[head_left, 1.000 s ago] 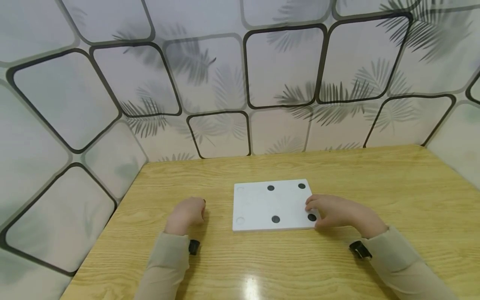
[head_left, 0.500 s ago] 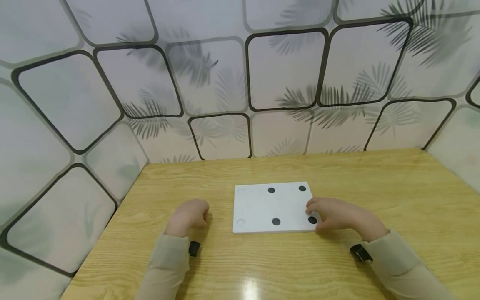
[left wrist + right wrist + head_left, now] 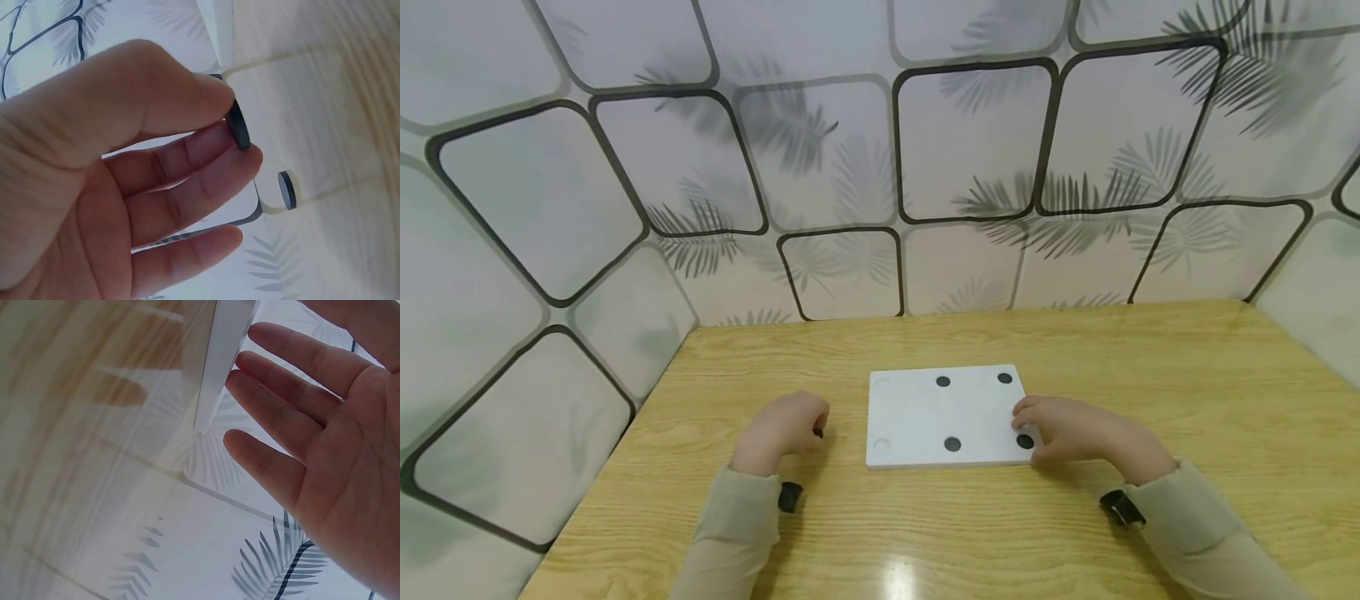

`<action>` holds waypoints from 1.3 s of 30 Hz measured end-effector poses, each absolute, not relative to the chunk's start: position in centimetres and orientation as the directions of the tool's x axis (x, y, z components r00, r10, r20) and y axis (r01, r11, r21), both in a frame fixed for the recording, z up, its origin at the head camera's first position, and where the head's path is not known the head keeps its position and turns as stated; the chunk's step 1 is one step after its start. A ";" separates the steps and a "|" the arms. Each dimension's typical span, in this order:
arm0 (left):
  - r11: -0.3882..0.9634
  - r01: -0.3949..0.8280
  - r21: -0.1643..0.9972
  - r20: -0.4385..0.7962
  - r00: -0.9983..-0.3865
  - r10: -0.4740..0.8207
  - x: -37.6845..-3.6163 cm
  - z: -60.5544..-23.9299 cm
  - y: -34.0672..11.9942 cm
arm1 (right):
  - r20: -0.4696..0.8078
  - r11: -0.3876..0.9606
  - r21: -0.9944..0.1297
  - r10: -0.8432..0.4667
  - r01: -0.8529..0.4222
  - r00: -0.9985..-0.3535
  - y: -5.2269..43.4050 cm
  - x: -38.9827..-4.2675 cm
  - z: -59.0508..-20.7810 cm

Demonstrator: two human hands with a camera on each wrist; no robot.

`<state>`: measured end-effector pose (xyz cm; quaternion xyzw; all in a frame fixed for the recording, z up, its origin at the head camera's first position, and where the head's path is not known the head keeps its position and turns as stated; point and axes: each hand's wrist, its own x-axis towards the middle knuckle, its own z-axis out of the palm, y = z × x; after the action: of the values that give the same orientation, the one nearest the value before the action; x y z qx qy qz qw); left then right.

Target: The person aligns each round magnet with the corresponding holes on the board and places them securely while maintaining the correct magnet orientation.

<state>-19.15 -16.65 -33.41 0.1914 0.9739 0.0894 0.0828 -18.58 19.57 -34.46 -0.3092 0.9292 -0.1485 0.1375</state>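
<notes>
A: Head view, contents?
B: Flat white rectangular board (image 3: 946,415) on wooden table (image 3: 1150,375); four black round discs seated, two recesses vacant. Right hand (image 3: 1071,429), fingers relaxed, rests at its right edge.
A: Left wrist view?
B: Left hand (image 3: 125,181) pinches small black disc (image 3: 237,125), left of the board.
A: Right wrist view?
B: Fingers straight beside the board's edge.

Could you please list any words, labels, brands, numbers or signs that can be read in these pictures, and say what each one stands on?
None: no readable text shows in any view.
The white board bears only black discs and empty round recesses, no lettering.
The disc pinched by the left hand is plain on its visible edge.
The wall panels show only leaf prints and black outlines.
The wooden table shows grain only.
</notes>
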 end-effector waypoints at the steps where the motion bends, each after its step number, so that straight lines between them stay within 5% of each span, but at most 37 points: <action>1: 0.908 0.362 0.211 -0.128 -0.911 0.393 -19.1 -33.3 -16.5 | -0.165 0.766 -0.361 -0.613 -0.531 -0.772 19.6 -18.6 -34.5; 39: 0.807 0.527 0.267 -0.024 -0.834 0.552 -20.6 -31.3 -13.2 | -0.159 0.737 -0.376 -0.648 -0.561 -0.745 19.9 -18.8 -34.5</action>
<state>-20.65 -13.19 -31.26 0.2841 0.9492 0.1254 0.0500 -18.77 19.86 -34.54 -0.3281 0.9213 -0.1538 0.1410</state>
